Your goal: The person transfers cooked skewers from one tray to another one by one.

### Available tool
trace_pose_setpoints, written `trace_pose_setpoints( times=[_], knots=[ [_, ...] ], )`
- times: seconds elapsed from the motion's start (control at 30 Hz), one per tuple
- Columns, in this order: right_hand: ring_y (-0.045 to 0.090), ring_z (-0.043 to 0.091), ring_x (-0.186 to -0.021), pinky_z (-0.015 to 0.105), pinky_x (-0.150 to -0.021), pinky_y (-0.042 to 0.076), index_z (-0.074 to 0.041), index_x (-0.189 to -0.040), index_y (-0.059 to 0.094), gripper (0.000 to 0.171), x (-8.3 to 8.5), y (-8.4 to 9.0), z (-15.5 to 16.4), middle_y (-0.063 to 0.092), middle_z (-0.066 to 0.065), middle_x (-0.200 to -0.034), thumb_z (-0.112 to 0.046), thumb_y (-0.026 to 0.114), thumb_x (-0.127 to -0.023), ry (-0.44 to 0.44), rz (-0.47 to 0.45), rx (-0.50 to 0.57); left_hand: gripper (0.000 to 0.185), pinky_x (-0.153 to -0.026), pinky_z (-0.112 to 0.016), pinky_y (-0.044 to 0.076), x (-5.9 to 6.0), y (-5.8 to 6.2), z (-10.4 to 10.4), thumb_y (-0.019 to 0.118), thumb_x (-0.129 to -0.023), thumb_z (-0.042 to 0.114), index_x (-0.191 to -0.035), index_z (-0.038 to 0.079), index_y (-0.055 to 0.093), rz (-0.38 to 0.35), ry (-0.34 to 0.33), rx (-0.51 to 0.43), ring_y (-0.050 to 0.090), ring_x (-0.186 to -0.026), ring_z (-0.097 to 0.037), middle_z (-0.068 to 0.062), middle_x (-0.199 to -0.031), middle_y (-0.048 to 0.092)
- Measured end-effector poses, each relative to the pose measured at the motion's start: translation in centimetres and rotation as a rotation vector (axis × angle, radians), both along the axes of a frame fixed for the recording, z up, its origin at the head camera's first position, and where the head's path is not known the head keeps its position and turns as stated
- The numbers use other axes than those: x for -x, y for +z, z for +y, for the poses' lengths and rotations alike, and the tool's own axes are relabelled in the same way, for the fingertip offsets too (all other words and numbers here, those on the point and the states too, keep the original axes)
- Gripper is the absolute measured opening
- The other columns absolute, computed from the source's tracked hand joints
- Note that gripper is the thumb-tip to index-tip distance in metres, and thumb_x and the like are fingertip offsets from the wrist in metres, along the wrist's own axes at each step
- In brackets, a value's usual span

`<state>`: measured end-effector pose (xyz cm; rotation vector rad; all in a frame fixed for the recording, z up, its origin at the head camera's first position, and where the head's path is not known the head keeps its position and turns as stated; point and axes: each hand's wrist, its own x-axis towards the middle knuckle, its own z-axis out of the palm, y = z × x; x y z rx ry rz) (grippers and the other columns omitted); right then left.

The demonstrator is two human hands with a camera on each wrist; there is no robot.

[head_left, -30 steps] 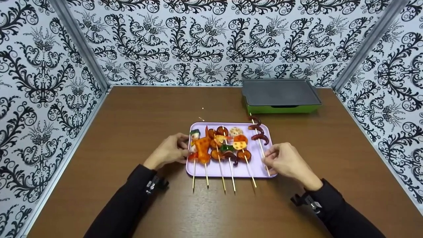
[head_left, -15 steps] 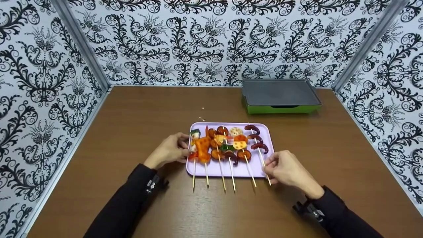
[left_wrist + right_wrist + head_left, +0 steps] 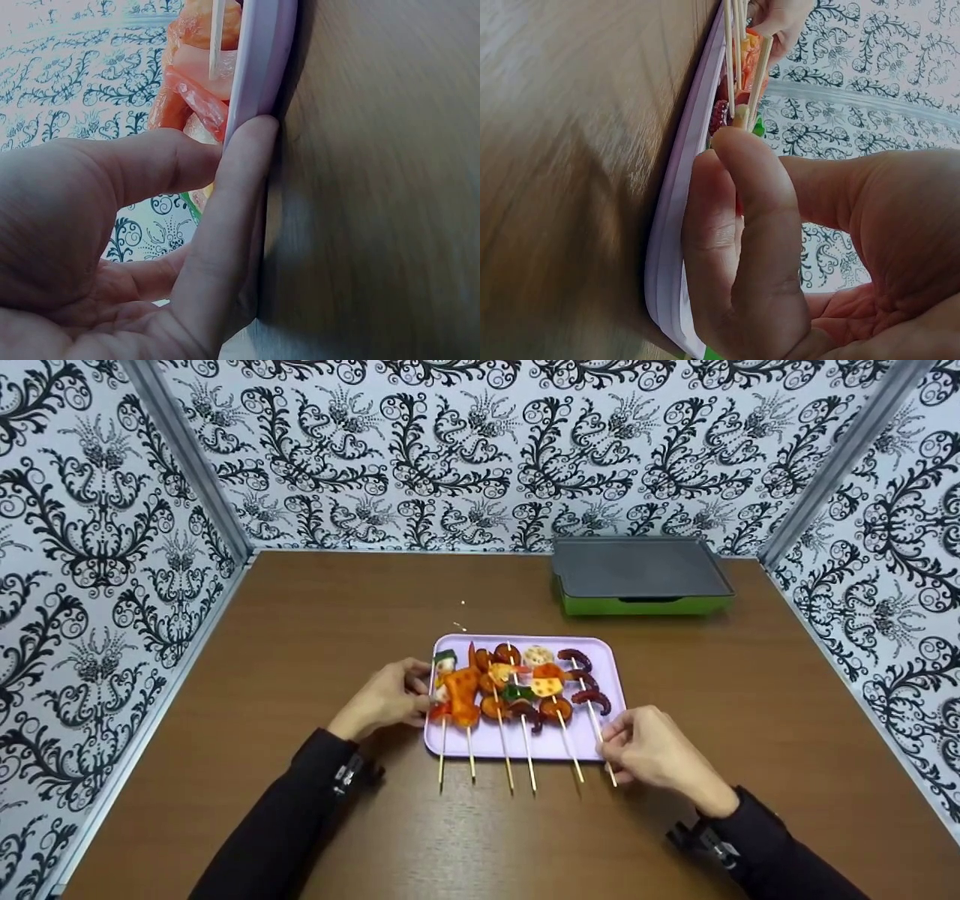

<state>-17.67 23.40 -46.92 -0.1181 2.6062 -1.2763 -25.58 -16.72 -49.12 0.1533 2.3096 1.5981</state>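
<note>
Brown wooden table (image 3: 300, 615) — bearing a lilac tray (image 3: 611, 675) and green-based griddle (image 3: 641, 574).

six skewers (image 3: 525, 712), one tray (image 3: 609, 660), one grill (image 3: 640, 572)

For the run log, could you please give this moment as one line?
left hand: holds tray edge | right hand: pinches sausage skewer stick

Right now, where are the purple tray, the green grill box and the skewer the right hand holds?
purple tray (image 3: 611, 679), head view, bare right rim.
green grill box (image 3: 641, 605), head view, green front wall.
skewer (image 3: 595, 723), head view, bare stick.
</note>
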Motion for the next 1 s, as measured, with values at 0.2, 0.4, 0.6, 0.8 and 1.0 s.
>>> trace_pose_setpoints(
  times=[0.2, 0.4, 0.6, 0.8, 1.0],
  knots=[
    [0.071, 0.023, -0.056, 0.035, -0.052, 0.066, 0.001, -0.095, 0.068, 0.012, -0.12, 0.08, 0.06, 0.068, 0.01, -0.079, -0.005, 0.074, -0.086, 0.025, 0.0, -0.006, 0.06, -0.068, -0.042, 0.069, 0.09, 0.12, 0.01, 0.072, -0.087, -0.007, -0.144, 0.001, 0.053, 0.008, -0.01, -0.014, 0.072, -0.081, -0.029, -0.021, -0.108, 0.062],
    [0.071, 0.023, -0.055, 0.035, -0.052, 0.065, 0.0, -0.093, 0.068, 0.012, -0.17, -0.14, -0.01, 0.068, 0.01, -0.078, -0.007, 0.076, -0.087, 0.027, -0.006, -0.019, 0.061, -0.067, -0.042, 0.069, 0.0, 0.18, -0.03, 0.073, -0.087, -0.006, -0.144, 0.002, 0.053, 0.002, -0.002, -0.011, 0.072, -0.081, -0.029, -0.02, -0.108, 0.062],
    [0.07, 0.022, -0.053, 0.036, -0.049, 0.065, -0.002, -0.09, 0.069, 0.012, -0.17, -0.46, -0.2, 0.068, 0.009, -0.077, -0.008, 0.079, -0.088, 0.031, 0.016, -0.034, 0.062, -0.067, -0.042, 0.069, -0.11, 0.05, -0.09, 0.074, -0.086, -0.006, -0.144, 0.002, 0.053, 0.003, 0.005, -0.006, 0.072, -0.081, -0.03, -0.02, -0.108, 0.063],
    [0.069, 0.021, -0.05, 0.035, -0.048, 0.064, -0.004, -0.089, 0.069, 0.013, -0.21, -0.64, -0.21, 0.068, 0.007, -0.074, -0.011, 0.081, -0.089, 0.043, 0.041, -0.038, 0.062, -0.067, -0.042, 0.069, -0.06, -0.02, -0.07, 0.074, -0.086, -0.005, -0.144, 0.002, 0.054, -0.001, 0.007, -0.009, 0.072, -0.081, -0.03, -0.02, -0.109, 0.062],
    [0.07, 0.021, -0.05, 0.035, -0.047, 0.063, -0.005, -0.087, 0.071, 0.014, -0.28, -0.51, -0.08, 0.069, 0.006, -0.072, -0.014, 0.079, -0.092, 0.055, 0.043, -0.032, 0.062, -0.067, -0.041, 0.069, 0.0, -0.01, -0.1, 0.075, -0.085, -0.004, -0.143, 0.002, 0.055, 0.01, 0.001, -0.002, 0.072, -0.082, -0.03, -0.02, -0.107, 0.063]
  ],
)
